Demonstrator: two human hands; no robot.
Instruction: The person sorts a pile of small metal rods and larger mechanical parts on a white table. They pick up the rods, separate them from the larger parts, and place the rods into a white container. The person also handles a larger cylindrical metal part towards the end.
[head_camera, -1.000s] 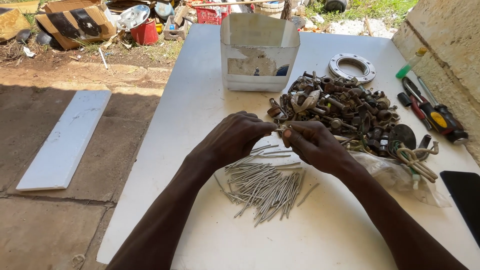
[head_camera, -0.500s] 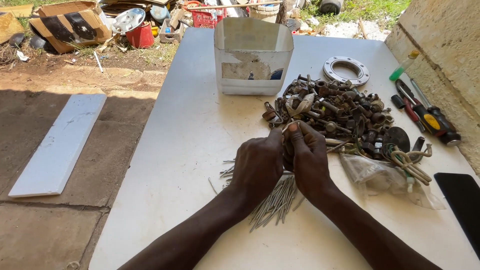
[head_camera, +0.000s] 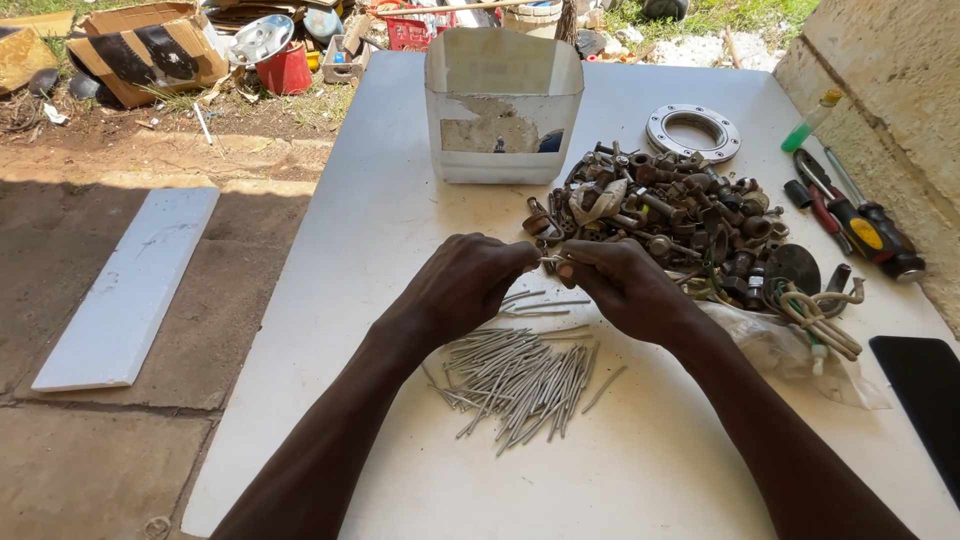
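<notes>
— What are the hands doing?

— The left hand (head_camera: 465, 285) and the right hand (head_camera: 620, 285) meet over the middle of the white worktop (head_camera: 380, 230), fingertips almost touching. Between them they pinch a small metal piece (head_camera: 551, 261), thin and pale; it is too small to tell its exact kind. Both hands are curled, thumbs and forefingers pressed together on it.

— Where does that piece sit relative to the rest?

— It is held just above the worktop, at the near edge of the heap of rusty bolts and fittings (head_camera: 680, 215), which lies beyond and to the right of the right hand. Below the hands, nearer the person, lies a pile of nails (head_camera: 520, 380), loosely fanned, with a few strays just under the fingers.

— Anything else around?

— A cut-open white plastic container (head_camera: 503, 105) stands upright at the far side, well apart from the hands. A metal ring flange (head_camera: 692, 132) lies flat to its right. Red-handled pliers (head_camera: 825, 205) and a screwdriver (head_camera: 880, 235) rest along the right edge, and a clear plastic bag (head_camera: 800, 355) lies crumpled beside the right forearm.
</notes>
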